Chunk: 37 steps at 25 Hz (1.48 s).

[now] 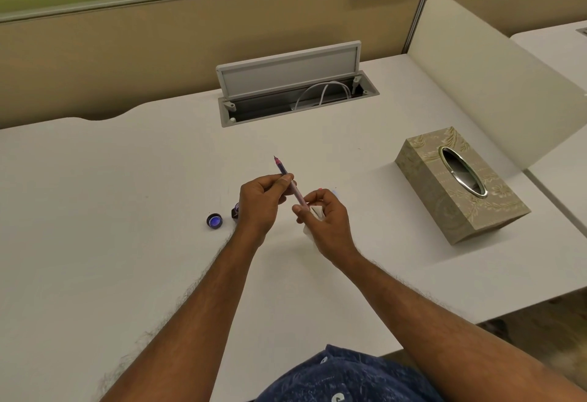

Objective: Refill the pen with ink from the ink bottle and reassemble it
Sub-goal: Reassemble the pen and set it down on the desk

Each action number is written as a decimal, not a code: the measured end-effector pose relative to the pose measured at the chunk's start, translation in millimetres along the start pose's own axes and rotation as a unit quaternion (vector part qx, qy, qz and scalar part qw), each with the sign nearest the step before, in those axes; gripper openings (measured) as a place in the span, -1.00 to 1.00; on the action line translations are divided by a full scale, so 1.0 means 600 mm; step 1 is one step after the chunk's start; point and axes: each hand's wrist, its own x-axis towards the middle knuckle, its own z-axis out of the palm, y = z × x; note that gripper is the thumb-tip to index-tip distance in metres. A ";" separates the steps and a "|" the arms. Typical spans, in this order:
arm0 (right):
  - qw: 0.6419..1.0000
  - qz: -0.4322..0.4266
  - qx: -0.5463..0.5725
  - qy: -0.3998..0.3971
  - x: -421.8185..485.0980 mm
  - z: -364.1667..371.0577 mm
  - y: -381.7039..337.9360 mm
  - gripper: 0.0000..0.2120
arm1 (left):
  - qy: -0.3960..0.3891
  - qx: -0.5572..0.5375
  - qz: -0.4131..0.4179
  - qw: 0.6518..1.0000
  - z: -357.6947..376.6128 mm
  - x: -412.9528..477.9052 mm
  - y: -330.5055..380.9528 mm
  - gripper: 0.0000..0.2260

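Note:
A slim pink pen (287, 176) with its nib pointing up and away is held above the white desk (127, 211). My left hand (260, 201) pinches its front section. My right hand (324, 215) grips its rear end and also holds a white tissue (313, 227) under the palm. The ink bottle (235, 210) stands just behind my left hand, mostly hidden by it. Its dark cap (214, 220) lies upturned on the desk to the left, blue ink showing inside.
A patterned tissue box (457, 185) sits at the right. An open cable tray with a raised lid (290, 71) and white cable lies at the back of the desk. A cream side divider (482, 84) stands at the right, a partition wall behind.

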 end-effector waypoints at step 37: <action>1.000 0.010 0.005 0.003 -0.012 -0.001 -0.003 -0.81 | 0.041 -0.084 -0.047 0.995 0.011 0.020 -0.005 -0.57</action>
